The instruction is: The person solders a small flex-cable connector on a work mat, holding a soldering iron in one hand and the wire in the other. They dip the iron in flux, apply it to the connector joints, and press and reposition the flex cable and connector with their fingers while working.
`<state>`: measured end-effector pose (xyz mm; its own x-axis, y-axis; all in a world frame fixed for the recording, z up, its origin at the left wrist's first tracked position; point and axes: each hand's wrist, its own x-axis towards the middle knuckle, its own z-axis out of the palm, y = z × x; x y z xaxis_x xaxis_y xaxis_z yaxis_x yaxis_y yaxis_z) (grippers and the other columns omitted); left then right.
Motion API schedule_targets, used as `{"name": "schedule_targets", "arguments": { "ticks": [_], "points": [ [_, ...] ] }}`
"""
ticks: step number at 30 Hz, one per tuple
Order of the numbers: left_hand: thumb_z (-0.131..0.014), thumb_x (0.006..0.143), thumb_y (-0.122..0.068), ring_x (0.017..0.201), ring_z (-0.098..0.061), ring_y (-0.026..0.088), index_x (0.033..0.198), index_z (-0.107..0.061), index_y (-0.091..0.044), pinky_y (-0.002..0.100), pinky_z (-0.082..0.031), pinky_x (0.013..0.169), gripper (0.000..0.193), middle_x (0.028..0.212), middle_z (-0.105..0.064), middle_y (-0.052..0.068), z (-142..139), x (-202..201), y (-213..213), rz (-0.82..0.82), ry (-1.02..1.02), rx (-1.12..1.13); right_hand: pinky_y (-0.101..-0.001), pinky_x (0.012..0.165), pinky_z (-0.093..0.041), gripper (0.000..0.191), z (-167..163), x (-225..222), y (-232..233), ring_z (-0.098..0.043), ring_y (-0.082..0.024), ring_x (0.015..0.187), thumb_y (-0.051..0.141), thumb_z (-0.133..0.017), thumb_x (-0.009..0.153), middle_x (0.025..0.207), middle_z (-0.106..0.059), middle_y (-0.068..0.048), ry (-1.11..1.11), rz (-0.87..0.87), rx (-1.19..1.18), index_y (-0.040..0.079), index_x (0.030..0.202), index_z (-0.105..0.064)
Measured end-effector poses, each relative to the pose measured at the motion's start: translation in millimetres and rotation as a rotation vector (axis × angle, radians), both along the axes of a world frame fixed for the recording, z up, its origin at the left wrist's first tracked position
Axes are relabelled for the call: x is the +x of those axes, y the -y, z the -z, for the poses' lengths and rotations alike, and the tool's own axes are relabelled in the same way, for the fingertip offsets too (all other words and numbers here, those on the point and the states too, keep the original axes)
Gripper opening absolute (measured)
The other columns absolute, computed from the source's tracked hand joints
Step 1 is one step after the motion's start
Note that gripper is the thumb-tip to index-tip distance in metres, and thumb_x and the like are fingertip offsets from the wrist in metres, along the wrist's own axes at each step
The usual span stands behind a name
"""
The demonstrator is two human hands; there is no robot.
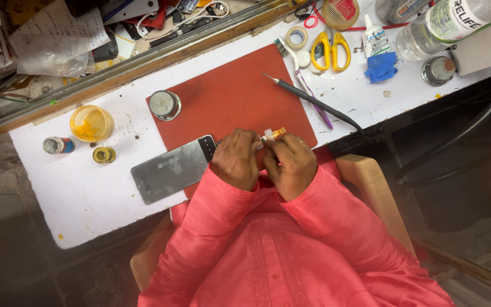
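Fingers of both hands meet over the near edge of the red rectangular rubber work mat (231,99), pinched narrow around a small flat part with a white end and an orange-gold strip (273,134). The left hand (236,159) curls in from one side and the right hand (292,165) from the other, their fingertips touching at the part, which sticks out just beyond them above the mat. A thin ring shows on one finger of the right hand. Both arms wear long pink-red sleeves (336,210).

Just beside the left hand lies a grey rectangular phone body (171,169), face down, half on the mat and half on the white worktop (80,193). A round silver metal tin (165,104) stands at the mat's far corner. Further left on the worktop are a yellow translucent round jar (91,123), a small bottle lying on its side (58,145) and a little yellow roll of tape (104,154).

A black pen-shaped tool with a fine metal tip and a trailing cable (308,99) lies across the mat's right corner, with a toothbrush (302,74) under it. Beyond them sit yellow-handled scissors (330,50), a small tape ring (297,37), a crumpled blue cloth (381,67) and a clear plastic bottle on its side (444,25)
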<state>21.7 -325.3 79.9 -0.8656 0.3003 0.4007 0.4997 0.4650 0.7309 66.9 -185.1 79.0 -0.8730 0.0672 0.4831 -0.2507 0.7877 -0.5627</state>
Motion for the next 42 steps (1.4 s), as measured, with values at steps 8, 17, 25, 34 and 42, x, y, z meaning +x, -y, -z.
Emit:
{"name": "schedule_targets", "arguments": {
  "ticks": [8, 17, 25, 34, 42],
  "points": [
    [-0.061, 0.093, 0.001, 0.081, -0.062, 0.033, 0.097, -0.061, -0.003, 0.043, -0.051, 0.073, 0.005, 0.090, -0.062, 0.012, 7.4, -6.0, -11.3, -0.020, -0.072, -0.002, -0.0410, 0.069, -0.052, 0.021, 2.8, -1.8, -0.1, -0.063, -0.030, 0.079, -0.003, -0.074, 0.079, 0.088, -0.063, -0.011, -0.002, 0.015, 0.005, 0.001, 0.099, -0.073],
    [-0.063, 0.096, -0.002, 0.083, -0.062, 0.034, 0.098, -0.060, -0.002, 0.044, -0.050, 0.076, 0.003, 0.093, -0.063, 0.013, 13.2, 14.9, -2.6, -0.039, 0.000, -0.024, -0.0406, 0.070, -0.053, 0.022, 2.1, -1.7, -1.2, -0.063, -0.031, 0.081, -0.005, -0.073, 0.079, 0.092, -0.064, -0.012, 0.002, -0.017, -0.016, -0.001, 0.101, -0.072],
    [-0.063, 0.094, -0.001, 0.084, -0.061, 0.034, 0.097, -0.060, -0.002, 0.045, -0.050, 0.077, 0.005, 0.092, -0.062, 0.014, 14.4, -4.9, -3.3, -0.069, -0.063, -0.087, -0.0413, 0.068, -0.052, 0.020, 5.4, -2.3, 0.3, -0.063, -0.030, 0.080, -0.005, -0.073, 0.078, 0.089, -0.063, -0.011, 0.002, 0.022, 0.003, 0.001, 0.097, -0.072],
    [-0.065, 0.094, -0.002, 0.081, -0.060, 0.033, 0.097, -0.061, -0.003, 0.045, -0.050, 0.074, 0.005, 0.092, -0.062, 0.013, 12.6, 17.8, -6.8, -0.076, -0.077, -0.075, -0.0415, 0.071, -0.053, 0.023, 2.6, -2.3, -0.6, -0.063, -0.031, 0.082, -0.004, -0.073, 0.078, 0.091, -0.063, -0.012, -0.009, 0.000, -0.004, 0.000, 0.100, -0.072],
    [-0.063, 0.094, 0.000, 0.084, -0.061, 0.034, 0.099, -0.060, -0.002, 0.044, -0.051, 0.077, 0.007, 0.094, -0.063, 0.013, 17.2, 7.5, -2.3, -0.096, -0.074, -0.077, -0.0417, 0.070, -0.052, 0.022, 3.9, -2.9, 0.8, -0.063, -0.031, 0.081, -0.006, -0.072, 0.078, 0.090, -0.064, -0.011, -0.010, 0.009, 0.001, 0.000, 0.099, -0.072]
  ]
}}
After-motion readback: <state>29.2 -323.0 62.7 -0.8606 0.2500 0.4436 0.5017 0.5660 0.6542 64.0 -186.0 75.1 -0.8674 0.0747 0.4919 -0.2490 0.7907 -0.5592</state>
